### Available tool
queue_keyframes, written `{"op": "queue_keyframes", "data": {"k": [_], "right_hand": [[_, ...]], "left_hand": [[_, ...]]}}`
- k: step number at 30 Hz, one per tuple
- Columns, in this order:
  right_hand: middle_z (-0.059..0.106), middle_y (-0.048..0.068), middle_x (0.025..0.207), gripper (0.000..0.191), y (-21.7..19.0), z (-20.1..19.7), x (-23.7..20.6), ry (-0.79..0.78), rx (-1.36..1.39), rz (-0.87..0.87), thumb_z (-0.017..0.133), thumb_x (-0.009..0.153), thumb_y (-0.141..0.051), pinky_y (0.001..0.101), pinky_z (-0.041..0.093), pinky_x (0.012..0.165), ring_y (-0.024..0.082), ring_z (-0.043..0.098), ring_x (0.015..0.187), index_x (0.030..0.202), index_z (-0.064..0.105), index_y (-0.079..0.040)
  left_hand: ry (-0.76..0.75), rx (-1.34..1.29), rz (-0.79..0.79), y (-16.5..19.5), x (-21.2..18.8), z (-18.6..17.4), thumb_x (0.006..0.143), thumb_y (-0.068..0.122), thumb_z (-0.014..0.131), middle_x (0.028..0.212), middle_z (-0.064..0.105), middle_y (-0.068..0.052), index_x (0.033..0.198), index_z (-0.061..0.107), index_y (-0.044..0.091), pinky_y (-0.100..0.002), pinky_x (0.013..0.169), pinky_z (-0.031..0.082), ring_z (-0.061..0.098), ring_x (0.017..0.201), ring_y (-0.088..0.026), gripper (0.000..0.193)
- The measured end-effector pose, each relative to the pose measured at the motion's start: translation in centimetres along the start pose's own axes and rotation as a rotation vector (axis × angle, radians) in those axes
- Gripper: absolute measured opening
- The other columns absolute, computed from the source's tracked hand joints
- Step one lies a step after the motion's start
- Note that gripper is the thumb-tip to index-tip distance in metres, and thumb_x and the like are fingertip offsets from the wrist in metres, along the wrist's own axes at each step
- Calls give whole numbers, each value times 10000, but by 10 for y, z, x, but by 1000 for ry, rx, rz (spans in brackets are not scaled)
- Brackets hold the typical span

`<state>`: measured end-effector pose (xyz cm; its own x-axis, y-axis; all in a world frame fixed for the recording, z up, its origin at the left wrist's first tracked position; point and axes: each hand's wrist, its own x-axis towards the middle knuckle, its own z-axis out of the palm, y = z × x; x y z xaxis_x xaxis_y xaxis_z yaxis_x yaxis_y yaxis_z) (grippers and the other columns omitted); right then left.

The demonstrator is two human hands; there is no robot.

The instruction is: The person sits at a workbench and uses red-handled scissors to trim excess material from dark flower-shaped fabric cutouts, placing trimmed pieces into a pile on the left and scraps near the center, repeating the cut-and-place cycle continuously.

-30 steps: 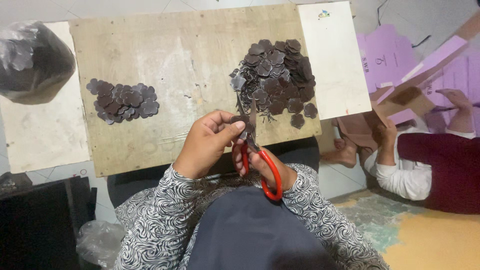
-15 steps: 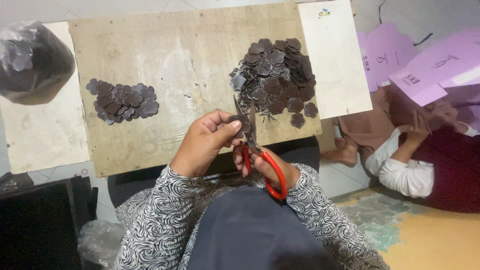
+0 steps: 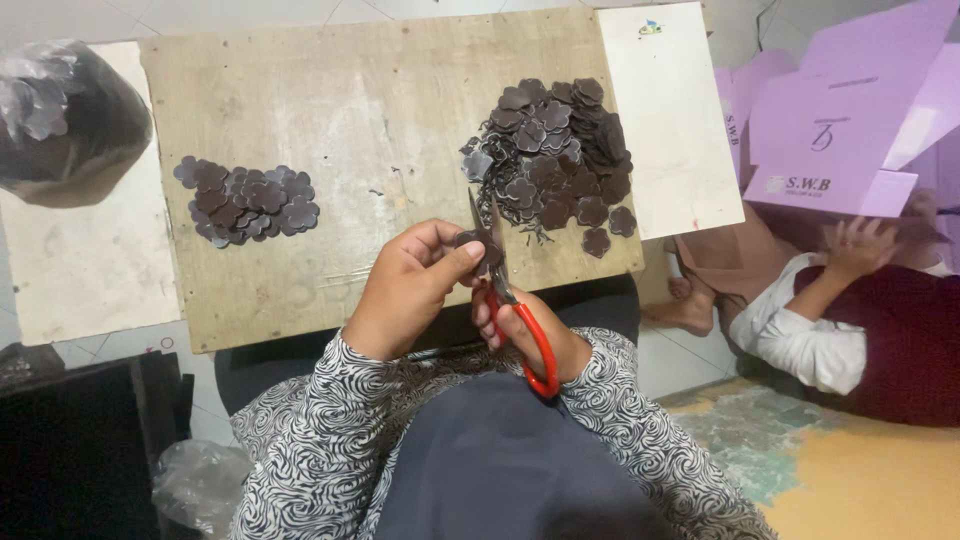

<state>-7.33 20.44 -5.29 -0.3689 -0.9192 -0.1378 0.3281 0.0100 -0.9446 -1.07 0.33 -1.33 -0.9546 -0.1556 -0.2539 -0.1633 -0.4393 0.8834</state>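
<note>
Plastic bag (image 3: 60, 120): far left, dark, bulging, beside the board's left edge.
Small pile (image 3: 245, 198): dark flower-shaped cutouts, lying flat on the left part of the wooden board (image 3: 380, 110).
Left hand (image 3: 410, 285): fingers pinched closed on one dark flower piece (image 3: 478, 245), held above the board's near edge.
Scissors (image 3: 515, 300): red-handled, blades slightly parted around the piece, tips pointing away from the body.
Right hand (image 3: 530, 335): fingers clenched through the red handle loop.
Large pile (image 3: 555, 150): dark cutouts heaped right of centre, just beyond the blade tips.
White sheet (image 3: 670, 110): overlaps the board's right edge.
Other person (image 3: 850, 300): seated far right, holding purple cardboard (image 3: 840, 130).
</note>
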Motion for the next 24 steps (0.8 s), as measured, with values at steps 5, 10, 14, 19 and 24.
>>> {"op": "queue_keyframes", "data": {"k": [5, 10, 14, 19, 24], "right_hand": [[442, 2, 878, 530, 1, 4, 1, 44, 12, -25, 453, 1073, -585, 233, 413, 694, 91, 423, 764, 1048, 483, -56], [465, 0, 899, 543, -2, 0, 1, -3, -56, -4, 451, 1048, -605, 235, 434, 717, 88, 445, 792, 1068, 493, -64], [461, 2, 916, 544, 0, 1, 0, 3, -34, 13, 481, 1044, -598, 239, 424, 730, 89, 434, 808, 1075, 495, -55], [433, 0, 864, 509, 7, 5, 2, 68, 66, 13, 481, 1060, -561, 239, 379, 661, 89, 396, 745, 1041, 485, -52], [413, -6, 836, 488, 13, 11, 3, 120, 95, -34, 467, 1070, -547, 238, 372, 637, 92, 396, 717, 1008, 474, -63]], "left_hand": [[1, -9, 70, -2, -1, 2, 990, 134, 667, 936, 727, -62, 1043, 643, -25, -270, 813, 558, 661, 862, -104, 169], [105, 16, 74, -7, 1, 5, 966, 110, 688, 917, 728, -44, 1038, 673, -20, -254, 788, 556, 667, 837, -90, 149], [119, -6, 72, -8, 2, 4, 962, 113, 687, 910, 737, -41, 1010, 685, -18, -248, 776, 561, 679, 825, -88, 139], [146, 10, 97, -11, 4, 6, 970, 118, 697, 894, 729, -39, 1000, 680, -13, -248, 758, 558, 666, 807, -86, 136], [164, 8, 107, -15, 6, 11, 971, 118, 696, 887, 729, -44, 1005, 682, -13, -247, 754, 558, 668, 801, -86, 137]]}}
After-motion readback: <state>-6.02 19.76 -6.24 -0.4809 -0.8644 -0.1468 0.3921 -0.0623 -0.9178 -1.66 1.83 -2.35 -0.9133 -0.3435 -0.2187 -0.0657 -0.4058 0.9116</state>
